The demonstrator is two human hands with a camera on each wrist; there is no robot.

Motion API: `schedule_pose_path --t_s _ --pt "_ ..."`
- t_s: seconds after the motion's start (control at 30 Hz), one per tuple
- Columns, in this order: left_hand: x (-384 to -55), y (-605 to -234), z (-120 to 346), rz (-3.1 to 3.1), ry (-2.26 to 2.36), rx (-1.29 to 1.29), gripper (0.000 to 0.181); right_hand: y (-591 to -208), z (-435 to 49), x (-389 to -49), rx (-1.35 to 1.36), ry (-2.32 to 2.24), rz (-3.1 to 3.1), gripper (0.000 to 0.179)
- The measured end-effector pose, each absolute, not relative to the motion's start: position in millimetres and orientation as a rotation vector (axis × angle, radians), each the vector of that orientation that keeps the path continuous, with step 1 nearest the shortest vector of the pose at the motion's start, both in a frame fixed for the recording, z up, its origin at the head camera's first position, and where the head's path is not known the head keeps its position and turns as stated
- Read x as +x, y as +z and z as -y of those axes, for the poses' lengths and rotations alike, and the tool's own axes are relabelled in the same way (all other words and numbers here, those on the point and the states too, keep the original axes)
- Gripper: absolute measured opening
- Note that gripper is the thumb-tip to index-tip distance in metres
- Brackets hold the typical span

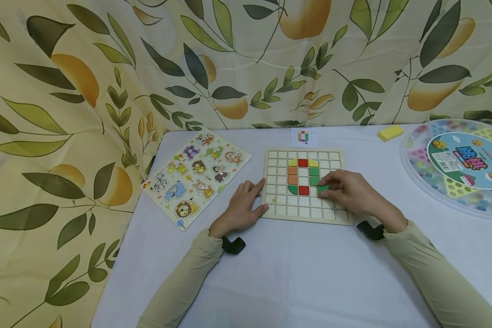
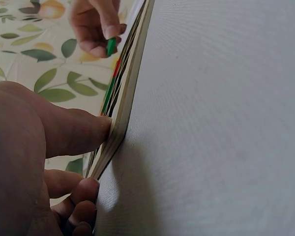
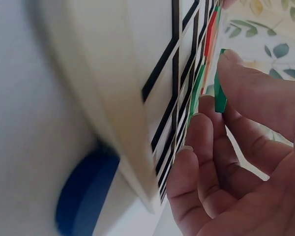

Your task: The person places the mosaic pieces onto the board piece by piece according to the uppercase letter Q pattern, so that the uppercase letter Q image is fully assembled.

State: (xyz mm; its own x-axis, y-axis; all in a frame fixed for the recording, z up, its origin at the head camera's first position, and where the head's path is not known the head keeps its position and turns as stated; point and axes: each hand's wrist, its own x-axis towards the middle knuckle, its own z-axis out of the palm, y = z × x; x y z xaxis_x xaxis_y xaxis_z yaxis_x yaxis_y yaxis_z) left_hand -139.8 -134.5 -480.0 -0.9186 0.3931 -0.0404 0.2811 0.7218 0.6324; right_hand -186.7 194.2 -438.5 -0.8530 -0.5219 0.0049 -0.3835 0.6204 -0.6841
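A wooden grid board (image 1: 283, 211) lies on the white tablecloth with coloured tiles set in a ring. Yellow and red tiles (image 1: 302, 162) form its top, orange tiles (image 1: 292, 180) the left side and green tiles (image 1: 313, 172) the right. Between thumb and fingertips, my right hand (image 1: 348, 191) pinches a loose green tile (image 3: 220, 88), held over the ring's lower right corner. My left hand (image 1: 243, 207) rests at the board's left edge, its thumb (image 2: 78, 130) and index fingertip touching the wooden side while the other fingers bend loosely.
A small pattern card (image 1: 304, 137) lies behind the board. To the left is an animal picture puzzle (image 1: 188, 177). A yellow block (image 1: 391, 133) and a round clear case (image 1: 467, 171) of beads are at right. Beside the board's edge, the right wrist view has a dark blue curved shape (image 3: 86, 191).
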Motion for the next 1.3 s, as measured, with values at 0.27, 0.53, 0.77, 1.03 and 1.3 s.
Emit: schedule_pose_path --t_s 0.27,0.53,0.77,1.03,1.3 --pt "-140.1 -481.1 134.4 -2.759 0.975 0.546 0.074 -440.1 -183.6 -189.7 -0.829 -1.035 -2.661 0.022" --pt "-139.8 -479.9 134.4 -2.754 0.964 0.544 0.075 -442.2 -178.5 -193.2 -0.867 -0.951 -2.692 0.023" --pt "-139.4 -479.1 134.4 -2.759 0.966 0.546 0.073 -441.2 -176.5 -195.0 -0.850 -0.923 -2.695 0.022" --pt "-139.6 -478.5 134.4 -2.765 0.966 0.563 0.074 -440.0 -176.2 -194.7 -0.850 -0.916 -2.698 0.019" --pt "-140.6 -482.1 135.8 -2.777 0.935 0.580 0.075 -436.4 -187.9 -190.1 -0.794 -0.965 -2.735 0.020"
